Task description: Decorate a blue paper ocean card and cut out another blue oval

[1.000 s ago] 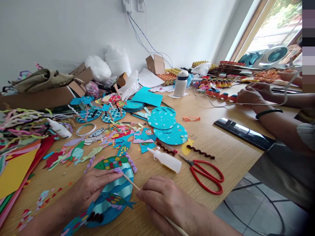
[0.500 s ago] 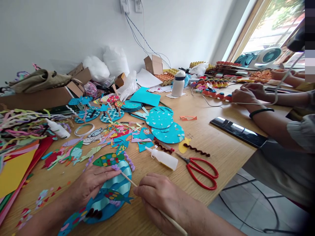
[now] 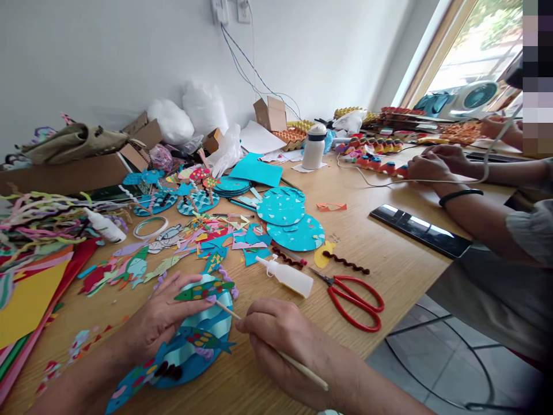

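The disc (image 3: 222, 323) lies between the hands, with pale wave strips across it; near its 12 o'clock edge is the green fish (image 3: 199, 291), a purple curl (image 3: 211, 299) at its underside; a blue fish (image 3: 205, 339) sits towards 4 o'clock, another fish (image 3: 132, 383) juts out at 8 o'clock.

The left hand (image 3: 159, 311) is partly open, fingers spread at the green fish; whether they pinch it, I cannot tell; the right hand (image 3: 280, 340) is closed round a stick (image 3: 302, 369), its tip at the purple curl.

The disc looks well advanced, the green fish seemingly not yet settled; beyond, at 12 o'clock, stands a small assembled piece (image 3: 196, 203); loose at 2 o'clock are a glue bottle (image 3: 291, 279) and yellow fish (image 3: 321, 256); scissors (image 3: 354, 305) lie at 3.
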`<state>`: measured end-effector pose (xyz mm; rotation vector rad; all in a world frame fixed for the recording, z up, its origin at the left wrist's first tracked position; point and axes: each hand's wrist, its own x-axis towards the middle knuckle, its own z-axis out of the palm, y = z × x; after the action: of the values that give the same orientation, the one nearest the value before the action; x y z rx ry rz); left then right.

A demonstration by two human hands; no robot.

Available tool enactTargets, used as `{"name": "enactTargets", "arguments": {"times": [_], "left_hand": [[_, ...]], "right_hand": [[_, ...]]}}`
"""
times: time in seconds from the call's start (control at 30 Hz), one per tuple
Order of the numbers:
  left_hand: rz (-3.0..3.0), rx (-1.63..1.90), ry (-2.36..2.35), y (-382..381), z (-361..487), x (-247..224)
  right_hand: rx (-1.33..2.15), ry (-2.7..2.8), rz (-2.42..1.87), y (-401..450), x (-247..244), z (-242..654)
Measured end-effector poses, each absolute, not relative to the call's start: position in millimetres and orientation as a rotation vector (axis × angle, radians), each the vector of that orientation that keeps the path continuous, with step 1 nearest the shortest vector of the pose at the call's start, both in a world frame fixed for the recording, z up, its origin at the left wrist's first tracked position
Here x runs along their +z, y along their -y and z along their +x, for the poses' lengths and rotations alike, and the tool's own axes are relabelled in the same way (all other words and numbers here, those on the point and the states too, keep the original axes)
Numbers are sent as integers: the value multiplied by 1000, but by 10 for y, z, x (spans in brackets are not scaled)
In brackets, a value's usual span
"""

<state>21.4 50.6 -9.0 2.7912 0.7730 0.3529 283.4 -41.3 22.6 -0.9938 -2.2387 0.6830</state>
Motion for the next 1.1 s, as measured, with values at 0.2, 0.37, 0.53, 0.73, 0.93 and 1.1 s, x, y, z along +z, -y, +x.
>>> {"name": "enactTargets", "arguments": {"times": [0.2, 0.37, 0.53, 0.73, 0.93, 1.1], "left_hand": [[2844, 442, -790, -459, 258, -48], [2869, 481, -804, -469, 277, -87], [2924, 458, -764, -495, 255, -122], [3180, 323, -838, -470, 255, -95], [3286, 301, -919, -447, 294, -98], [3302, 254, -957, -428, 340, -114]], "right_hand": [[720, 2196, -1008, 384, 251, 2835], [702, 2208, -1017, 355, 290, 2815], [719, 2244, -1065, 314, 405, 2806], [749, 2265, -1116, 258, 533, 2809], [761, 2257, -1107, 212, 554, 2803], [776, 2212, -1107, 226, 514, 2818]]}}
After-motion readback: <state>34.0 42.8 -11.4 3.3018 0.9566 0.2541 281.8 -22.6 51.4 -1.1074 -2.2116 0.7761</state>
